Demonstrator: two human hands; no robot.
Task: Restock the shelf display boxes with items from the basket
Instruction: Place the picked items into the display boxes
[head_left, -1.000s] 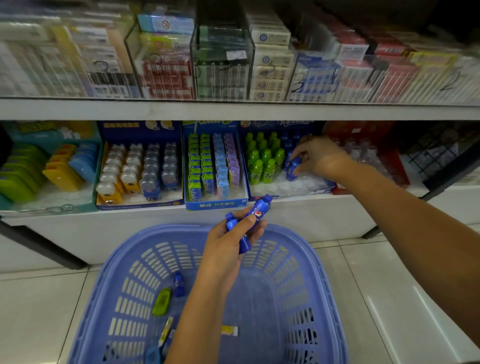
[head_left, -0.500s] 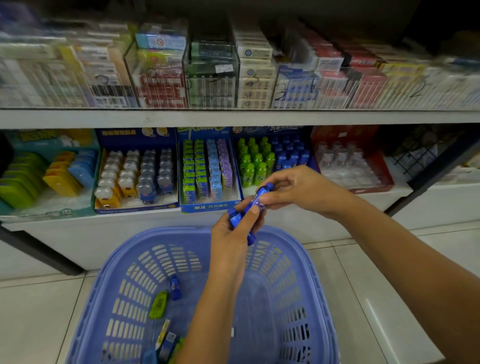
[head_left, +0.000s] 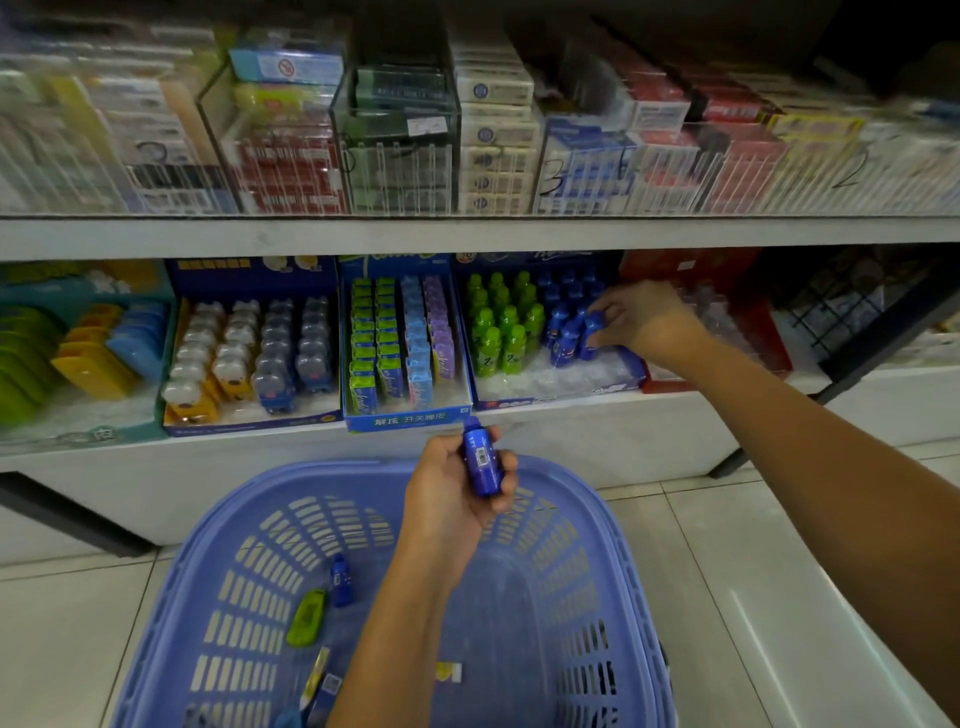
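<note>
While outstretched, right hand (head_left: 644, 322) (on bottle (head_left: 591, 333))

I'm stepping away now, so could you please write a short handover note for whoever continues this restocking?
Left hand grips one small blue bottle over the light-blue plastic basket.
Right hand holds a second blue bottle upright among the blue ones in the green-and-blue bottle display box.
Done: back rows filled.
Left: the box's front is bare; seat both bottles, then shelve the small blue item and green item lying in the basket.
</note>
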